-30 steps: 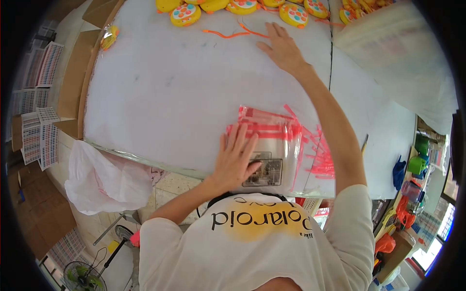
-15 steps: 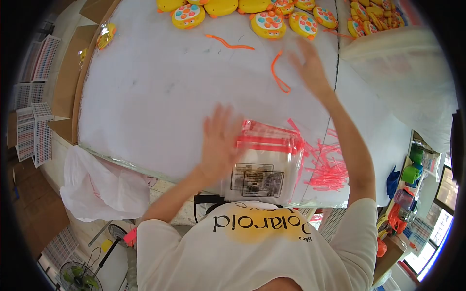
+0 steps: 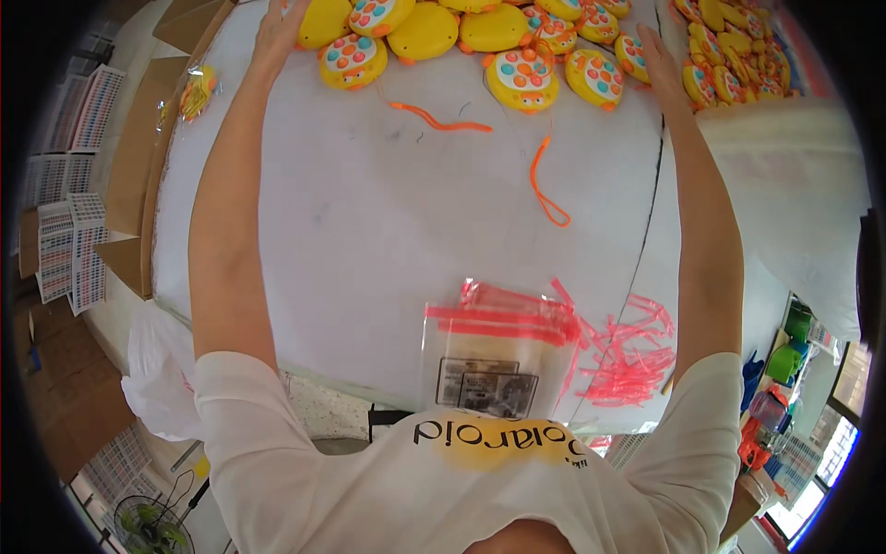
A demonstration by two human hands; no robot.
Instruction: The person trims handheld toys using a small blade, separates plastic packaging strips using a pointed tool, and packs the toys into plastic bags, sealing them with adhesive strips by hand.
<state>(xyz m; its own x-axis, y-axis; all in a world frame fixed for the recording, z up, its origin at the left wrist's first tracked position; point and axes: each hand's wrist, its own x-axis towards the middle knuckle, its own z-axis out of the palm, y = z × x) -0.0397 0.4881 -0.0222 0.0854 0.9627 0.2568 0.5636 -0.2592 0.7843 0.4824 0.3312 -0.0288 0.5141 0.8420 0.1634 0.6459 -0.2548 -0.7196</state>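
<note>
Well apart, the left hand [image 3: 275,37] and right hand [image 3: 659,65] are flanking yellow oval plastic toys [image 3: 494,30], grip unclear; these are lying unbagged, clear pink-banded plastic bags [image 3: 494,353] lying behind the hands.

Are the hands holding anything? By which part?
I can't see any hold: the left hand, partly out of view, and the right hand are beside the yellow toys.

Yellow toys [image 3: 494,30] lie clustered on the white table [image 3: 397,212]; some dotted side up, others plain.
</note>
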